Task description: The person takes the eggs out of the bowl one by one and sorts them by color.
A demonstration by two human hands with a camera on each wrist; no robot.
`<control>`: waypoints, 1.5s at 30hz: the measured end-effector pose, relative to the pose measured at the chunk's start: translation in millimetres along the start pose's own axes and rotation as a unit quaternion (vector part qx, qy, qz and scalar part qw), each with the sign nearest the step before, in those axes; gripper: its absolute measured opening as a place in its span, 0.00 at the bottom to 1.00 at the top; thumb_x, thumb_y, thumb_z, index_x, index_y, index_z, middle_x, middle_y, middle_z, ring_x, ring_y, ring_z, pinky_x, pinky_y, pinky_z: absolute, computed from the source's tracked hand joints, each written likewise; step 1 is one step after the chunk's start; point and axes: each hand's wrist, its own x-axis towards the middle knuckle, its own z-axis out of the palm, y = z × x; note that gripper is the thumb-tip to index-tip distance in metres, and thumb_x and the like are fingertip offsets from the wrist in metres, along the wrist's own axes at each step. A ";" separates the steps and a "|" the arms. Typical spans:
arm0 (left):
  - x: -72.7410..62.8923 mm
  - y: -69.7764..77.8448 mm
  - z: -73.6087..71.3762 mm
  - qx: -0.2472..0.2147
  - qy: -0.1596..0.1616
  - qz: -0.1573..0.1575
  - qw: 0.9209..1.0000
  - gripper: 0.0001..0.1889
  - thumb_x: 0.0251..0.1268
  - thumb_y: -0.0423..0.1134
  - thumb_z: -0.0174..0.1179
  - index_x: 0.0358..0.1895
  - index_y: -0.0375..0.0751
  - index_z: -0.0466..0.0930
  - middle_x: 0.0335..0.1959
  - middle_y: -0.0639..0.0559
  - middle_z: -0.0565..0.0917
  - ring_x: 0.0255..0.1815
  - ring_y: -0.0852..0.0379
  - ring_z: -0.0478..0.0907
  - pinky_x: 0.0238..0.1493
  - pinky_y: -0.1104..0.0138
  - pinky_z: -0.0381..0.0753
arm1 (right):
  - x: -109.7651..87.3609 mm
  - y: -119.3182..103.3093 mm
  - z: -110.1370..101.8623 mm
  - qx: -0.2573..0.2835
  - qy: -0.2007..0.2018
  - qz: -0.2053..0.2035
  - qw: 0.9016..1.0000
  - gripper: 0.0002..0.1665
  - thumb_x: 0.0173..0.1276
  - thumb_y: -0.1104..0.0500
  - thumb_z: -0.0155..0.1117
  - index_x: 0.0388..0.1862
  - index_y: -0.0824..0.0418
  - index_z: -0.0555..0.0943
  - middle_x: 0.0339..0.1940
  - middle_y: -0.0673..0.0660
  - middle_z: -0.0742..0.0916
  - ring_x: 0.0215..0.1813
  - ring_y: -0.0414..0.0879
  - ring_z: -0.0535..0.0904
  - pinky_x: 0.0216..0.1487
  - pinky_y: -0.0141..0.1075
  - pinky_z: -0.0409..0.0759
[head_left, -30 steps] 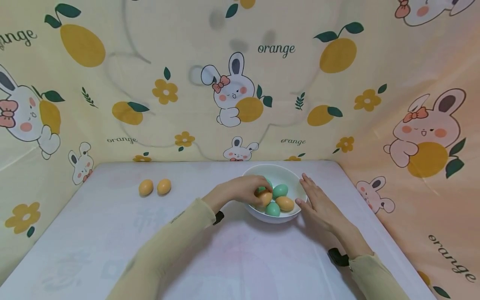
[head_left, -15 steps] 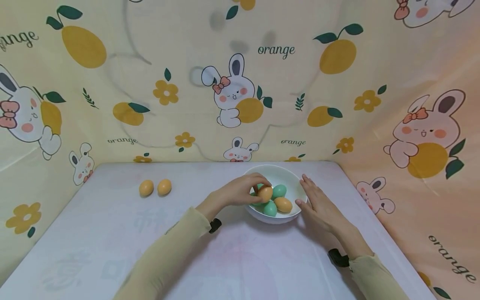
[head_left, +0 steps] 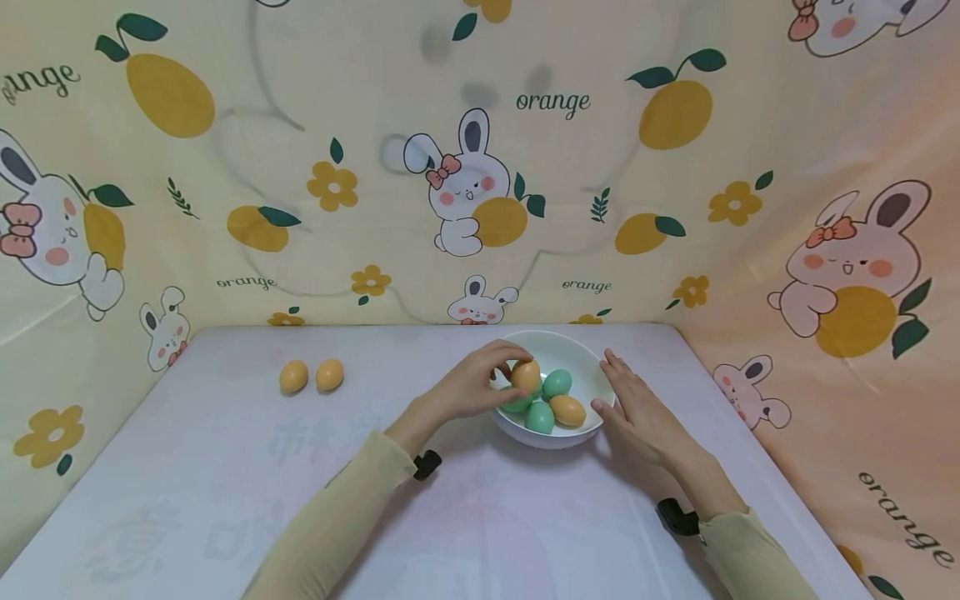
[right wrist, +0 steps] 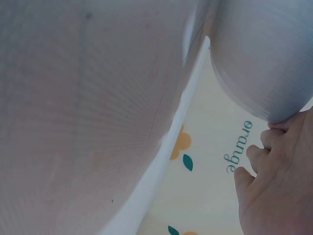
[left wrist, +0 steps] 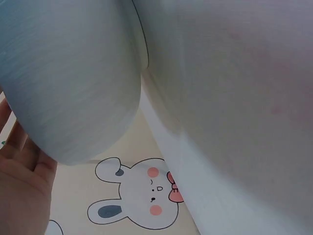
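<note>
In the head view my left hand pinches an orange-yellow egg between thumb and fingers, over the left side of a white bowl. Inside the bowl lie several green eggs, among them a green egg at the front, and one more orange-yellow egg. My right hand rests at the bowl's right rim with its fingers straight. Both wrist views show the bowl's outer wall from below; the left hand's fingertips are hidden behind it there. In the right wrist view the fingers reach up beside the bowl.
Two orange-yellow eggs lie at the back left, a left egg and a right egg, on the white-covered table. A cloth backdrop printed with rabbits and oranges stands behind the table and along its sides.
My left hand has raised the orange-yellow egg slightly from among the others, drawing it up and back. The eggs in the bowl have shifted a little. My right hand has stayed put.
</note>
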 end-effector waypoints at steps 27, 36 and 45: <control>-35.3 -23.3 -39.7 0.028 0.141 -0.017 0.990 0.29 0.62 0.35 0.76 0.65 0.38 0.78 0.64 0.45 0.80 0.51 0.51 0.83 0.52 0.51 0.83 | -0.4 1.2 0.1 0.001 -0.001 0.001 1.000 0.47 0.83 0.38 0.48 0.86 0.63 0.50 0.88 0.60 0.49 0.86 0.63 0.45 0.81 0.63 0.49; -54.5 -34.3 -64.1 0.070 0.133 -0.049 0.987 0.29 0.62 0.35 0.75 0.66 0.37 0.78 0.63 0.45 0.80 0.52 0.49 0.81 0.54 0.52 0.83 | -0.2 1.2 -0.8 -0.001 -0.002 0.001 1.000 0.47 0.83 0.38 0.48 0.86 0.65 0.50 0.88 0.61 0.49 0.86 0.63 0.45 0.81 0.63 0.49; -77.1 -48.7 -88.7 0.110 0.106 -0.077 0.985 0.28 0.62 0.36 0.76 0.64 0.36 0.78 0.62 0.43 0.80 0.52 0.48 0.82 0.53 0.50 0.83 | 0.3 1.6 0.0 -0.002 -0.004 0.002 1.000 0.47 0.83 0.37 0.47 0.86 0.64 0.49 0.88 0.60 0.49 0.86 0.62 0.45 0.81 0.62 0.49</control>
